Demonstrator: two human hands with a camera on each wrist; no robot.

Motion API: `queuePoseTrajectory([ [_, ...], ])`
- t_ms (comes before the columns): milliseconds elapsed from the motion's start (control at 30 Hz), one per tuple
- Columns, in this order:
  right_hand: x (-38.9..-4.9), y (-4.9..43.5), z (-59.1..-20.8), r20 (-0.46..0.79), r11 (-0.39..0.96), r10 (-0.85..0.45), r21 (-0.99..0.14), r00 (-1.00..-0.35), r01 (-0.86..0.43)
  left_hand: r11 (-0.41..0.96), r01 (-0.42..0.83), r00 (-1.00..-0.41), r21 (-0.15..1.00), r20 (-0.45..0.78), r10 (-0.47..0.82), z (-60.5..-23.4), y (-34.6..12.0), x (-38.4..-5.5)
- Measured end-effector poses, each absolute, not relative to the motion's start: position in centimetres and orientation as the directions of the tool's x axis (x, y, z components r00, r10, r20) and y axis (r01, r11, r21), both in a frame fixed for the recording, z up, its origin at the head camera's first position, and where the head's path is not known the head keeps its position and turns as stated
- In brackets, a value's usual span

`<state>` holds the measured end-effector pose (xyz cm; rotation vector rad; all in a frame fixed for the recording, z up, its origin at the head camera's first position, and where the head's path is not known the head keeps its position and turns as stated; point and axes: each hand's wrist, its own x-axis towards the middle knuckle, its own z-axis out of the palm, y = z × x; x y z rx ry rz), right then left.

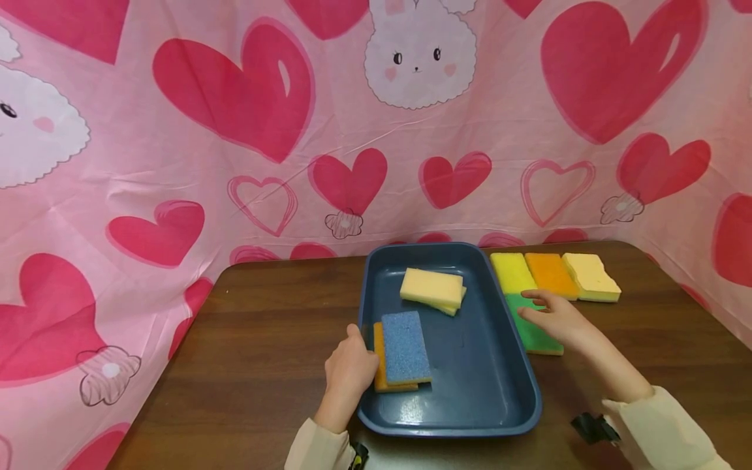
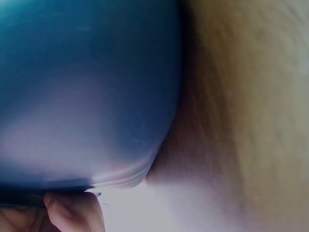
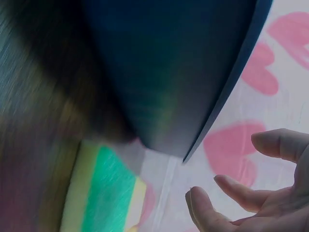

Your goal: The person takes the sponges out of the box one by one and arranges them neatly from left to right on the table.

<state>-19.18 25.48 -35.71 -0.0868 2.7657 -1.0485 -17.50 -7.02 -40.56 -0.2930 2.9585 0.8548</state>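
Note:
A dark blue rectangular tray (image 1: 464,391) stands on the table, its near side toward me. My left hand (image 1: 351,362) grips its left rim; in the left wrist view curled fingers (image 2: 72,212) show at the tray's edge. Inside lie a blue sponge (image 1: 407,346) on top of an orange sponge (image 1: 380,375), and a cream sponge (image 1: 431,286) over another pale one (image 1: 451,311). Right of the tray, my right hand (image 1: 558,320) hovers over a green sponge (image 1: 537,338) with fingers spread and loosely bent, holding nothing.
Behind the green sponge, a yellow sponge (image 1: 511,273), an orange sponge (image 1: 551,274) and a cream sponge (image 1: 590,274) lie in a row beside the tray. The brown wooden table (image 1: 264,339) ends at a pink heart-patterned cloth (image 1: 352,117) at the back.

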Motion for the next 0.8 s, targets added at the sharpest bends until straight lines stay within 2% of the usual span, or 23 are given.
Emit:
queuePoseTrajectory([
  [567,-16.8,18.8,-35.4,-0.140,0.689,-0.219,-0.723,-0.966,-0.051,0.831,-0.203,-0.979,0.517,-0.115,-0.168,-40.4,-6.9,-17.5],
  [800,-16.1,16.0,-36.1,-0.168,0.672,-0.236,-0.739,-0.957,-0.037,0.836,-0.207,-0.978,0.508,-0.115,-0.173,-40.6,-7.0,-17.6],
])
